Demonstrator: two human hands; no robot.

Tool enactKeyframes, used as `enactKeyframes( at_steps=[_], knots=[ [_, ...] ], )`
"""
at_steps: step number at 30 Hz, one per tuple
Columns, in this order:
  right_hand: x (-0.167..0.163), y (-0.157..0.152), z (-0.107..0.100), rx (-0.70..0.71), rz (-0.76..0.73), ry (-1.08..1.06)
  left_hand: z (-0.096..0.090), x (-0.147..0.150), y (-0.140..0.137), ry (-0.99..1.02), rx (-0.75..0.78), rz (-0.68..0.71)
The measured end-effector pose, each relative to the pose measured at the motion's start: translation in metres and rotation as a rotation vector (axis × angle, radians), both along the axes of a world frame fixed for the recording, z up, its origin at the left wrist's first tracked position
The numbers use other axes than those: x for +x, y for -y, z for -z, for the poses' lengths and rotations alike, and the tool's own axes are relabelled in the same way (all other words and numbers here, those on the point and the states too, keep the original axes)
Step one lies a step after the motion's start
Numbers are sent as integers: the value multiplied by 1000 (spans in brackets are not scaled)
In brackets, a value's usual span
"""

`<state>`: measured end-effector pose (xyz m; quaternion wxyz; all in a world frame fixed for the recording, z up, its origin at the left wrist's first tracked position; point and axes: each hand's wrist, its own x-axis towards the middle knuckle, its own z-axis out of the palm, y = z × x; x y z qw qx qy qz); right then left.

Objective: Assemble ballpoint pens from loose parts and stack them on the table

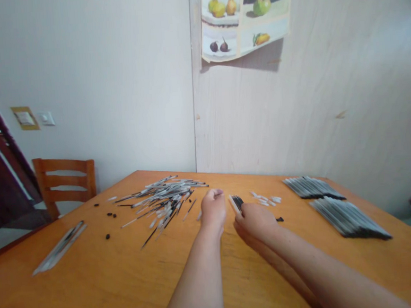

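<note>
My left hand (213, 212) is closed just above the middle of the table, thumb bent on top. What its fingers hold, if anything, is hidden. Close beside it on the right, my right hand (257, 220) is closed over a small row of pens (236, 202), whose dark and pale far ends stick out past the fingers. To the left of my hands lies a loose heap of pen parts (169, 195), with clear barrels and thin black refills crossing each other. Several small whitish pieces (266, 199) lie beyond my right hand, and a black piece (279, 219) rests beside it.
Two neat stacks of pens, a far one (311, 188) and a nearer one (351, 218), lie at the right. A few clear barrels (59, 248) and several black bits (107, 236) are on the left of the wooden table (123, 288). Behind stands a chair (65, 179).
</note>
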<state>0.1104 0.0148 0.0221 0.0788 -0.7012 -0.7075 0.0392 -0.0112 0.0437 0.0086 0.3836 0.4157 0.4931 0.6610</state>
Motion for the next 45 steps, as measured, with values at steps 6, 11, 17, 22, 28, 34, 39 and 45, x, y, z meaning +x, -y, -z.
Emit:
enactKeyframes(
  at_steps=[6,11,17,22,28,34,39,45],
  knots=[
    [35,-3,-25,107,-123,-77,6,12,13,-764,327,235],
    [48,-1,-36,53,-100,-366,-1,13,25,-1007,392,205],
    [57,-11,-38,126,-43,-675,-6,9,21,-954,288,48],
    [58,-42,-18,78,13,-304,-6,5,13,-714,181,-6],
    [40,-72,-1,-108,61,-95,-3,4,8,-578,140,4],
    [34,-88,5,-142,103,-59,-2,6,7,-542,111,1],
    [35,-94,12,-182,135,-38,3,8,6,-544,128,-8],
    [35,-97,16,-205,144,-40,3,8,7,-569,129,-16]
  ],
)
